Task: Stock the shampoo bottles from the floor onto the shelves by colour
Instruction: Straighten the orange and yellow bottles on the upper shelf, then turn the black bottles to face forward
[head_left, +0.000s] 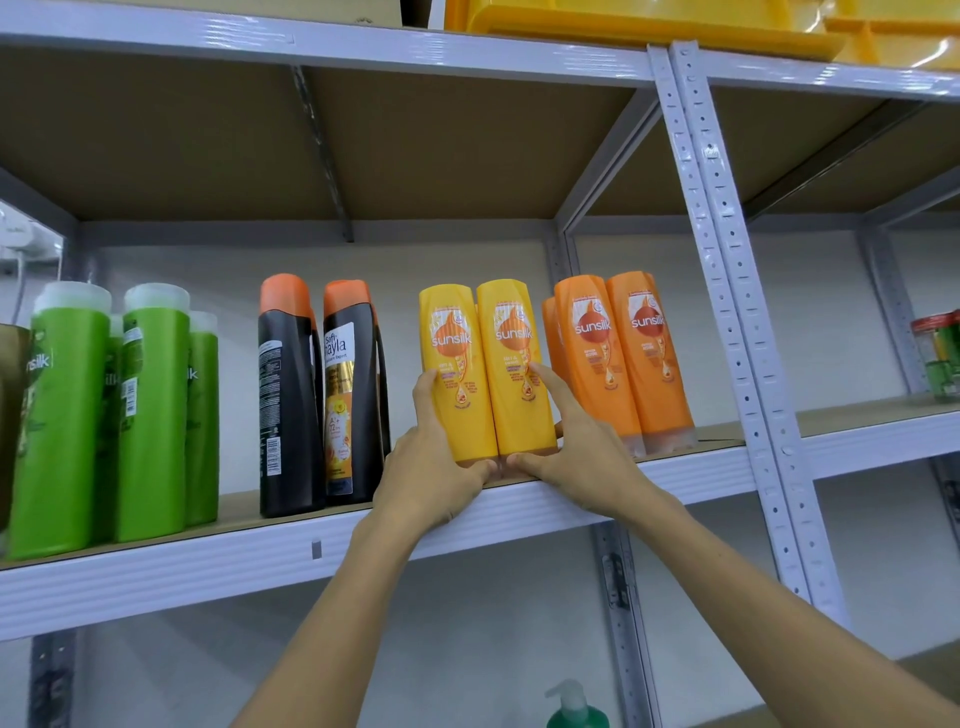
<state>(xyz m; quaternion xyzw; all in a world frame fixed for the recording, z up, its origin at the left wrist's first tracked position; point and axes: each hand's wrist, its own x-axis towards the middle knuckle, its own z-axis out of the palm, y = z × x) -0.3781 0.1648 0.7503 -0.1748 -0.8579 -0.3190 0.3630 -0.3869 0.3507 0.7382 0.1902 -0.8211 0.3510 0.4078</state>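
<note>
Head view: left hand (434, 467) and right hand (576, 452) clasp two yellow bottles (488, 369) between them at the shelf (519, 506) edge. Risk: uneven release tips them onto orange bottles (623, 358) just right of the grip.

Bright, even light, prob. from overhead and behind the camera; no hard shadows. Underside of the upper shelf board (218, 140) sits in soft shade, darkest toward 11 o'clock. Pale glare streaks on the shelf rail (260, 566) and on the yellow bins (623, 21) at 1 o'clock. Soft sheen on the yellow bottles (488, 364); labels there read sharp. Wide-angle distortion strong: the upright post (727, 291) leans, rails bow toward the edges. Green bottles (104, 410) at 9 o'clock are smeared, motion blur or lens edge, can't tell which. Jars (940, 353) at 3 o'clock are soft too. Centre is in focus w/ mild compression noise.
</note>
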